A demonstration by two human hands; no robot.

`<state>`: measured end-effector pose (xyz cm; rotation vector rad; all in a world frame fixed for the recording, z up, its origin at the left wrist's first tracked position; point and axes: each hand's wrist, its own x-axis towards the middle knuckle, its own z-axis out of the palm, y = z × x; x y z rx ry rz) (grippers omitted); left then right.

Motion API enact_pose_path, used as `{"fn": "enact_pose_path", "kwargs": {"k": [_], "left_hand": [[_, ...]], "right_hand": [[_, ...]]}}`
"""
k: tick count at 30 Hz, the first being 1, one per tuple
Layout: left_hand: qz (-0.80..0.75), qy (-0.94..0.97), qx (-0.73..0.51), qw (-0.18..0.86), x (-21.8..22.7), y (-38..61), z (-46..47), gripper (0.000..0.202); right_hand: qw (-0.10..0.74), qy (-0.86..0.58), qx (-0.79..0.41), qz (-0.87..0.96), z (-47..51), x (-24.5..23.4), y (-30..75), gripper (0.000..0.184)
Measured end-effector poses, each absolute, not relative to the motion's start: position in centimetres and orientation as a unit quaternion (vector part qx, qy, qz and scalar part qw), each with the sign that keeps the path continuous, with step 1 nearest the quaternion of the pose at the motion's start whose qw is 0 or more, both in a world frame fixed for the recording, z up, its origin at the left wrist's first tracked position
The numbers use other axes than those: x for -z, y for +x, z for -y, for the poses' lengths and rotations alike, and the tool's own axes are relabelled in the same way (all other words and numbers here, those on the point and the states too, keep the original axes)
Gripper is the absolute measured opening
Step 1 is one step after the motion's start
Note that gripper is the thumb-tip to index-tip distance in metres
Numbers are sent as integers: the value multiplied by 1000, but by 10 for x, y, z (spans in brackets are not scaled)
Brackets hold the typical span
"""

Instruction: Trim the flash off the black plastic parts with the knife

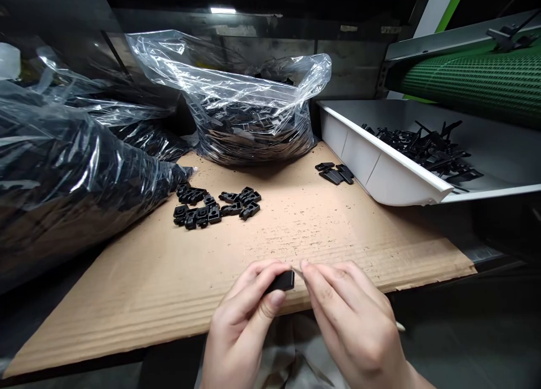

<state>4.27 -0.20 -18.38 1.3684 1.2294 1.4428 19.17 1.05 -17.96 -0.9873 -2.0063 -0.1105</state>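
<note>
My left hand point(243, 321) is closed on a small black plastic part point(282, 282), pinched between thumb and fingers above the front edge of the cardboard. Close by on the right, my right hand point(353, 315) is closed around a slim knife-like tool point(298, 272). Its thin tip points at the part's end, and whether they touch I cannot tell. A pale rounded end sticks out behind that hand; the fingers hide the rest. Farther back on the cardboard point(338, 242) lie several black clip-like parts point(203, 213) and a few flat black pieces point(332, 176).
A clear plastic bag point(253, 118) full of black parts stands at the back. Another large filled bag point(76, 175) bulges over the left side. On the right, a white tray point(384, 166) holds black pieces below a green conveyor belt point(473, 79). Dark shavings are scattered mid-cardboard.
</note>
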Motion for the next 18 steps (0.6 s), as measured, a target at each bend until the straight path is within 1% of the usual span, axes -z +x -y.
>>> {"fn": "enact_pose_path", "kwargs": {"k": [3,5,8,10,12,14,16,18], "left_hand": [[-490,531,-563,401,184,42,2,20],[-490,529,-561,407,183,42,2,19],[-475,526,-564,425,180,42,1,17],[-455,518,-568,449,179,42,0,15],[-440,508,-568,475,177,42,-1,13],[-434,495,-570,492,177,42,-2,14],[-434,481,-572,503,176,42,-4,14],[-434,475,-567,514,175,42,-4,16]], "right_hand": [[458,-419,10,784,-13,182,194,26],[482,-415,-42,770,-14,181,196,27],[504,-403,-193,739,-13,174,196,26],[507,-407,-319,689,-14,167,193,20],[493,-411,-446,624,-18,159,188,12],[471,-396,-539,576,-22,152,183,9],[466,-373,-556,579,-27,149,181,14],[482,-366,-525,599,-30,149,180,22]]}}
